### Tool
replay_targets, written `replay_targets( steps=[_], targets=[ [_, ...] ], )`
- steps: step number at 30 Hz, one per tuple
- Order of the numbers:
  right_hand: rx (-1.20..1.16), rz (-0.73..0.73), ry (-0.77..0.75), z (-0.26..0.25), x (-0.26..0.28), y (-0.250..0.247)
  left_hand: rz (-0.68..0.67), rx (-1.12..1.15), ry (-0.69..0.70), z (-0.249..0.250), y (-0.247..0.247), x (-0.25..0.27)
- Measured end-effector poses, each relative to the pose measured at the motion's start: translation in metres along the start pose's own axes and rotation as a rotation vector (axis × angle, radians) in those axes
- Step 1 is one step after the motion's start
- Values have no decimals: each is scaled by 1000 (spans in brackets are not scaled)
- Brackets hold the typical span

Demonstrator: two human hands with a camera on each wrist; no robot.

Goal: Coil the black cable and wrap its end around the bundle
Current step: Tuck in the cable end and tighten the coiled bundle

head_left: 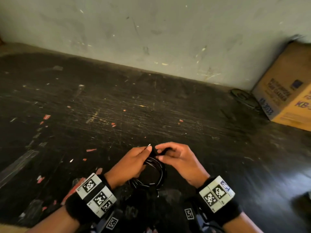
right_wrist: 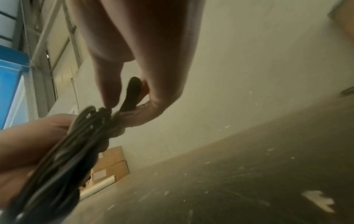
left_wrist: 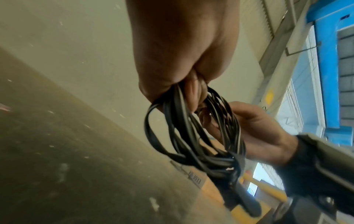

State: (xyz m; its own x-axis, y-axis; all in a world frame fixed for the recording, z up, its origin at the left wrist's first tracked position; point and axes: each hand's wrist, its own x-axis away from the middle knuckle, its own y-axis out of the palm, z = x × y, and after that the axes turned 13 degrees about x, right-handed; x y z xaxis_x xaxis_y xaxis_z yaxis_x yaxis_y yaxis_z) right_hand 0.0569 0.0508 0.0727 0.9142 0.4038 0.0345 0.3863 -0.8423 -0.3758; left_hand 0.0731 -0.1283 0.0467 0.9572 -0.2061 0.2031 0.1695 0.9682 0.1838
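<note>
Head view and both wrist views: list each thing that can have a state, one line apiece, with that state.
black cable: coiled into a bundle of loops, held off the floor between both hands.
cable end: free of the bundle, pinched in the right hand's fingers.
left hand: grips the top of the bundle.
right hand: pinches the cable end beside the bundle.
cardboard box: closed, standing on the floor by the wall.

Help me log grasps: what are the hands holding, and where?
Left hand grips the coiled black cable at its top; right hand pinches the cable's end.
</note>
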Motion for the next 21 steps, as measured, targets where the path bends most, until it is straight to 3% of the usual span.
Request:
replay_targets(
  steps=[3, 7, 12, 15, 18, 21],
  targets=[
    [69, -47, -60, 2, 8, -30, -19, 64, -32, 10, 26, -5],
    [160, 41, -113, -1, 14, -65, -13, 85, -71, 17, 60, -12],
    [164, 146, -166, -2, 30, -104, 150, 122, -124, 16, 87, -17],
    [64, -40, -126, -9, 45, -116, 293, 93, -84, 7, 99, -18],
    [206, -233, -106, -12, 56, -115, 345, 37, 10, 4, 108, -19],
    [493, -192, -190, 1, 55, -108, 396, -116, 47, 7, 113, -22]
  ],
)
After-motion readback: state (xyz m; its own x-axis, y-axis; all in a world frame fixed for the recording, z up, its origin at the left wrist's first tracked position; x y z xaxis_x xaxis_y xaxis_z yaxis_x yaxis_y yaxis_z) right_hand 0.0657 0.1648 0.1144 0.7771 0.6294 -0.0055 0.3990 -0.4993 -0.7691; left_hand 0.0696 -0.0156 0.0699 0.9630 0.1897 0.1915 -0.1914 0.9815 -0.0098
